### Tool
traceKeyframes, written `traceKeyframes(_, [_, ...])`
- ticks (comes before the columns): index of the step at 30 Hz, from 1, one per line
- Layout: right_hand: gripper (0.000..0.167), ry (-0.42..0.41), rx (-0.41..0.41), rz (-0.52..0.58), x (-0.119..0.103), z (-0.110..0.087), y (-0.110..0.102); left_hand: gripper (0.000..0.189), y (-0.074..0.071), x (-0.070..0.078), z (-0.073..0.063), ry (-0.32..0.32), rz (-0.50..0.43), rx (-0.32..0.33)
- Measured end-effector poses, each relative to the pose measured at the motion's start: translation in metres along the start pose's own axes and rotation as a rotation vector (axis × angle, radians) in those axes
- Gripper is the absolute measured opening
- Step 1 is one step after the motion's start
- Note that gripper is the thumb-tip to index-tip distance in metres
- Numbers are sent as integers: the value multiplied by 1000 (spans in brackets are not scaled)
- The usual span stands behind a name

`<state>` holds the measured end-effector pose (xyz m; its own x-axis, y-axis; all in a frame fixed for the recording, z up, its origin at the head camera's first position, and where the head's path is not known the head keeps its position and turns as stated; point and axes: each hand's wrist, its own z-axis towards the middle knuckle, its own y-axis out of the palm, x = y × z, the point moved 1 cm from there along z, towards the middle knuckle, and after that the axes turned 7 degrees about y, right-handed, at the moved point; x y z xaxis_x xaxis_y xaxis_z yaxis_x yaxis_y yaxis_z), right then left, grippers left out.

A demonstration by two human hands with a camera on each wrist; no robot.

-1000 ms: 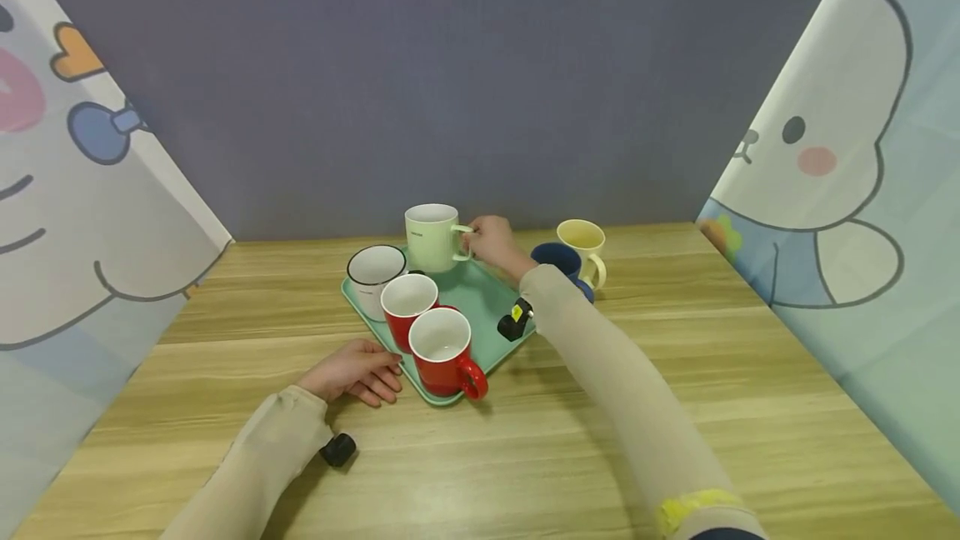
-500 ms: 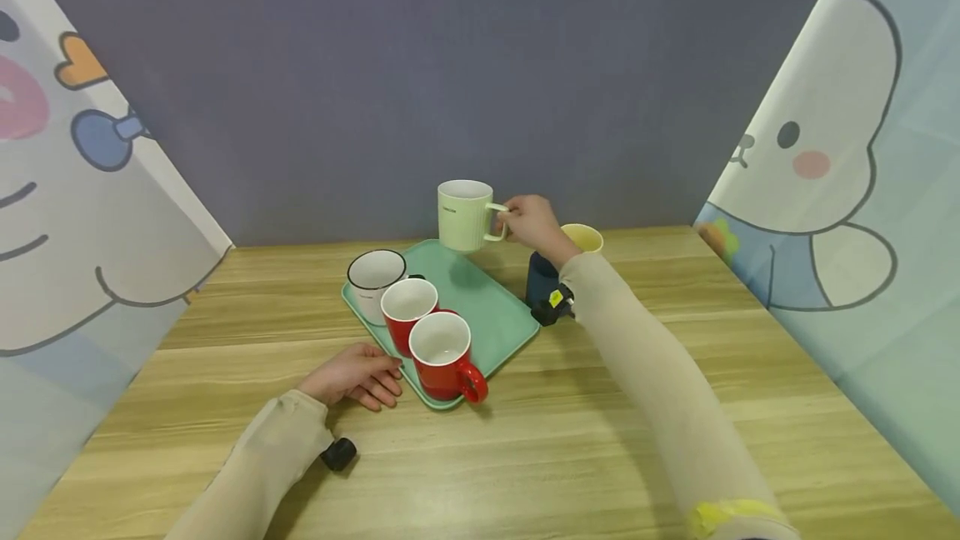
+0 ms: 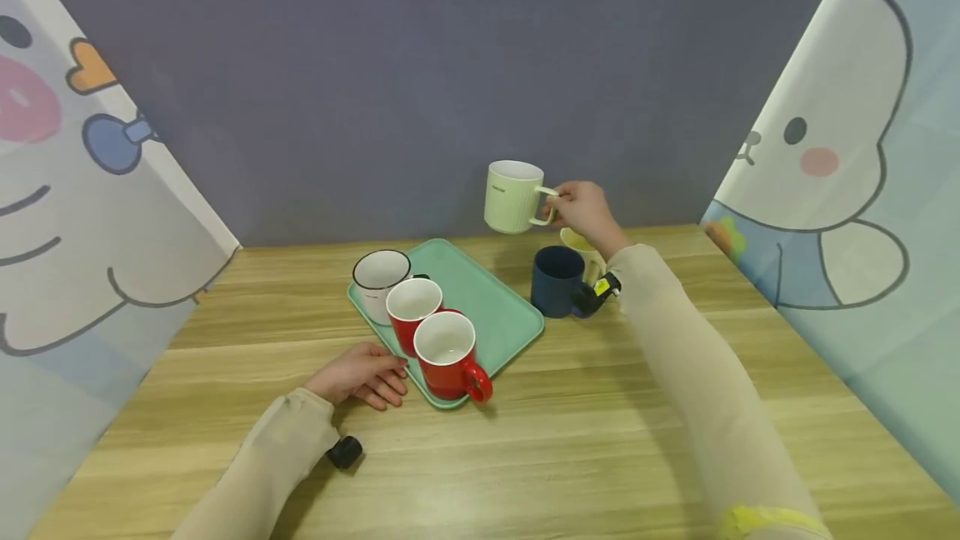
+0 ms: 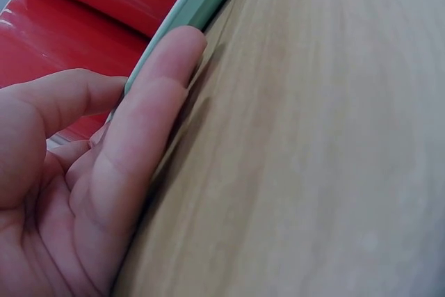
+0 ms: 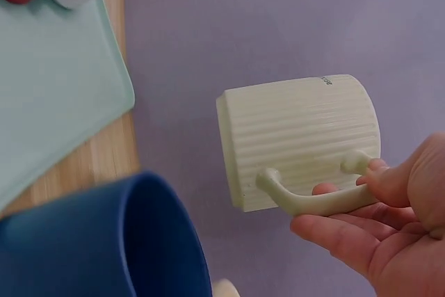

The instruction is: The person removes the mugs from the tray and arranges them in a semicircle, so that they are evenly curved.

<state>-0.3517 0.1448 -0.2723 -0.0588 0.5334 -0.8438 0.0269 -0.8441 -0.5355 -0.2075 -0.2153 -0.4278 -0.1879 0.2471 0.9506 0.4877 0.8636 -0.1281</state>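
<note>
Since the green mug (image 3: 512, 200) above centre looked stiff but breakable, your right hand (image 3: 588, 211) sensibly gripped its handle (image 5: 313, 204); lower left, your left hand (image 3: 360, 375) pinched the tray (image 3: 495, 317).

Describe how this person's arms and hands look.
The left hand and right hand are bare, without gloves. The left sleeve and right sleeve are long and beige. Each wrist wears a small black device; the right one has a yellow mark. A yellow band shows farther up the right sleeve.
</note>
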Motion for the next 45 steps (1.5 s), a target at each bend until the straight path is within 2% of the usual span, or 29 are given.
traceKeyframes(7, [28,30,54,11,8,-3,-24,28,-1,2,-3,-4,-2,2])
traceKeyframes(18, [31,-4,165,79,26,-11,-53,28,-1,4,-5,-1,-3,-4])
traceKeyframes(23, [32,1,209,75,39,-16,-68,28,1,4,-6,1,-5,-5])
traceKeyframes(33, [36,65,258,84,62,-22,-89,26,2,0,-3,-4,-12,10])
traceKeyframes(38, [34,59,269,97,76,-26,-94,27,2,1,-3,-3,1,20])
traceKeyframes(45, [34,40,242,130,98,-37,-103,27,3,4,-3,0,-1,18])
